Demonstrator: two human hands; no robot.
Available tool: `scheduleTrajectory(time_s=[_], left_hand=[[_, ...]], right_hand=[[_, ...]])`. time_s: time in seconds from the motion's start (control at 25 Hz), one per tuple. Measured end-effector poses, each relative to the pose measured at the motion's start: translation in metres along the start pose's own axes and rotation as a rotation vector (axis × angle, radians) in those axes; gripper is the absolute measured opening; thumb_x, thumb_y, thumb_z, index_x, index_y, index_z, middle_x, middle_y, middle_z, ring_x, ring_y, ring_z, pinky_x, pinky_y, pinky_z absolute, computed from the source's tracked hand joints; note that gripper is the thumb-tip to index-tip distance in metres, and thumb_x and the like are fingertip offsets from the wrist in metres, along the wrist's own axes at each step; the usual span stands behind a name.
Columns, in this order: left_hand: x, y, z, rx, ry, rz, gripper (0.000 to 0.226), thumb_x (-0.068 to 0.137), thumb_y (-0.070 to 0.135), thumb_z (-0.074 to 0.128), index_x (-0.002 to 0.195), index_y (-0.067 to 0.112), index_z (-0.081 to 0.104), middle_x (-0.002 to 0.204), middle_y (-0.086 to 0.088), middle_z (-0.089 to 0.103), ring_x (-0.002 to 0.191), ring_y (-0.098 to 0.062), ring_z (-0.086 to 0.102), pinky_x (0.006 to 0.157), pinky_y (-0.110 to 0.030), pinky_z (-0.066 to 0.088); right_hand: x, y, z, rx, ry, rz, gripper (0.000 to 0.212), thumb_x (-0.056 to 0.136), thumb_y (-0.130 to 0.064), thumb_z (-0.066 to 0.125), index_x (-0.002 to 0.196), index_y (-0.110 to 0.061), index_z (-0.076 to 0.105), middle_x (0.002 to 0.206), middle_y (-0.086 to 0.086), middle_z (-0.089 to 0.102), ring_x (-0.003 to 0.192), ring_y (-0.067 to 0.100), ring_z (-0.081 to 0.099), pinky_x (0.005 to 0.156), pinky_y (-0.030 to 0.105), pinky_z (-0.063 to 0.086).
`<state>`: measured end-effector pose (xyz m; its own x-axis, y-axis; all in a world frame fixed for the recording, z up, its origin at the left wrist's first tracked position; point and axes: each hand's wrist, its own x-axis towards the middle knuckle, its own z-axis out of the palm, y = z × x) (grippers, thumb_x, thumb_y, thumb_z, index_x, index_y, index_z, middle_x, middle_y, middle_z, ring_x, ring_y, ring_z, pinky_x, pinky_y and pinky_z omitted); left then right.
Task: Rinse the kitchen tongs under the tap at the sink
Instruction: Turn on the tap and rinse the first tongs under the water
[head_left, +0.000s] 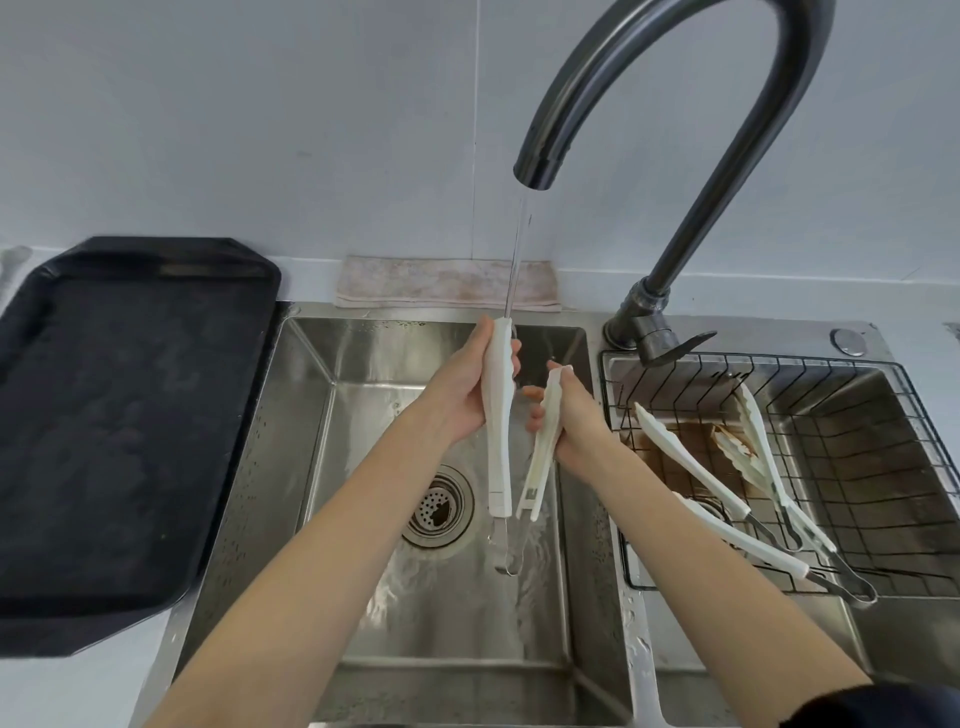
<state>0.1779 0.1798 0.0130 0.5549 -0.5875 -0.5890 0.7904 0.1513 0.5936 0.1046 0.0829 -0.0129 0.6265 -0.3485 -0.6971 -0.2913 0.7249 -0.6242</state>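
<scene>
Left hand (467, 387) gripping white tongs (497, 415) under tap (535, 171) stream, over left sink basin (322, 415). Right hand (571, 415) gripping second tongs (543, 447). Wire basket (857, 467) in right basin holding more tongs (691, 462).

— What stood behind it all?

— A pale grey-white wall (260, 130), plain, with one thin vertical seam (475, 130) running down it. The light was soft and even.

— And below the wall?

— A white surface (52, 691). A black tray (130, 426) lay along its left edge, and a folded, stained cloth (447, 283) sat against the wall at the back edge.

— Anything on the right?

— A black wire rack (857, 467) was set into the right-hand basin.
</scene>
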Motion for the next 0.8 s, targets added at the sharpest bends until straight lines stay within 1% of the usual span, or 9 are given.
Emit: scheduleTrajectory(time_s=[0.16, 0.28, 0.36, 0.48, 0.56, 0.6, 0.68, 0.72, 0.8], left_hand=[[0.002, 0.002, 0.002, 0.104, 0.152, 0.006, 0.033, 0.092, 0.034, 0.047, 0.069, 0.015, 0.058, 0.042, 0.005, 0.054, 0.038, -0.008, 0.048, 0.038, -0.015, 0.041], [0.006, 0.002, 0.002, 0.206, 0.326, 0.067, 0.029, 0.093, 0.028, 0.044, 0.068, 0.017, 0.055, 0.051, 0.003, 0.044, 0.039, -0.008, 0.038, 0.036, -0.015, 0.033], [0.006, 0.006, -0.001, 0.167, 0.374, 0.102, 0.033, 0.095, 0.031, 0.037, 0.071, 0.018, 0.055, 0.054, 0.004, 0.041, 0.040, -0.007, 0.036, 0.033, -0.012, 0.029], [0.004, 0.012, -0.014, 0.092, 0.386, 0.107, 0.047, 0.098, 0.039, 0.025, 0.077, 0.012, 0.058, 0.051, 0.003, 0.046, 0.038, -0.008, 0.041, 0.035, -0.014, 0.034], [-0.001, 0.015, -0.019, 0.049, 0.341, 0.077, 0.055, 0.097, 0.044, 0.022, 0.091, 0.008, 0.063, 0.046, 0.000, 0.052, 0.039, -0.010, 0.047, 0.045, -0.018, 0.047], [-0.002, 0.014, -0.021, 0.036, 0.302, 0.063, 0.059, 0.096, 0.048, 0.019, 0.107, 0.008, 0.061, 0.054, -0.006, 0.060, 0.048, -0.013, 0.057, 0.062, -0.022, 0.055], [-0.006, 0.009, -0.023, -0.018, 0.262, 0.049, 0.066, 0.094, 0.052, 0.020, 0.131, 0.003, 0.044, 0.100, -0.021, 0.068, 0.099, -0.025, 0.065, 0.092, -0.035, 0.048], [-0.008, 0.006, -0.023, -0.065, 0.250, 0.064, 0.061, 0.095, 0.047, 0.025, 0.133, 0.001, 0.039, 0.111, -0.019, 0.063, 0.115, -0.028, 0.058, 0.093, -0.038, 0.046], [-0.015, 0.001, -0.025, -0.123, 0.228, 0.105, 0.038, 0.098, 0.023, 0.036, 0.127, -0.002, 0.037, 0.098, -0.012, 0.059, 0.112, -0.026, 0.055, 0.088, -0.038, 0.046]], right_hand=[[-0.005, 0.000, 0.011, -0.134, -0.073, -0.110, 0.030, 0.099, -0.037, 0.030, 0.124, -0.027, 0.044, 0.072, 0.002, 0.054, 0.044, 0.006, 0.045, 0.044, 0.020, 0.037], [-0.012, 0.001, 0.022, -0.415, -0.099, -0.316, 0.017, 0.097, -0.032, 0.037, 0.104, -0.030, 0.053, 0.066, -0.004, 0.055, 0.042, 0.000, 0.051, 0.046, 0.018, 0.044], [-0.014, -0.002, 0.031, -0.535, -0.115, -0.431, 0.011, 0.094, -0.028, 0.045, 0.102, -0.024, 0.052, 0.059, -0.005, 0.053, 0.041, 0.001, 0.050, 0.045, 0.016, 0.045], [-0.014, -0.013, 0.044, -0.653, -0.069, -0.537, 0.015, 0.090, -0.028, 0.054, 0.102, -0.022, 0.047, 0.054, -0.005, 0.054, 0.038, 0.003, 0.051, 0.045, 0.018, 0.045], [-0.013, -0.020, 0.054, -0.708, 0.003, -0.601, 0.017, 0.089, -0.031, 0.054, 0.100, -0.023, 0.044, 0.060, -0.003, 0.057, 0.042, 0.006, 0.054, 0.046, 0.020, 0.045], [-0.012, -0.022, 0.059, -0.740, 0.045, -0.627, 0.019, 0.089, -0.035, 0.053, 0.100, -0.022, 0.044, 0.065, 0.000, 0.058, 0.048, 0.011, 0.056, 0.050, 0.024, 0.047], [-0.011, -0.024, 0.069, -0.793, 0.107, -0.651, 0.032, 0.089, -0.042, 0.050, 0.109, -0.018, 0.046, 0.076, 0.005, 0.058, 0.065, 0.022, 0.058, 0.065, 0.036, 0.052], [-0.010, -0.025, 0.073, -0.802, 0.125, -0.647, 0.039, 0.089, -0.045, 0.048, 0.114, -0.015, 0.046, 0.078, 0.004, 0.057, 0.073, 0.024, 0.057, 0.073, 0.040, 0.052], [-0.009, -0.028, 0.078, -0.777, 0.149, -0.611, 0.046, 0.090, -0.049, 0.043, 0.118, -0.013, 0.046, 0.077, 0.001, 0.053, 0.079, 0.023, 0.054, 0.079, 0.044, 0.050]])
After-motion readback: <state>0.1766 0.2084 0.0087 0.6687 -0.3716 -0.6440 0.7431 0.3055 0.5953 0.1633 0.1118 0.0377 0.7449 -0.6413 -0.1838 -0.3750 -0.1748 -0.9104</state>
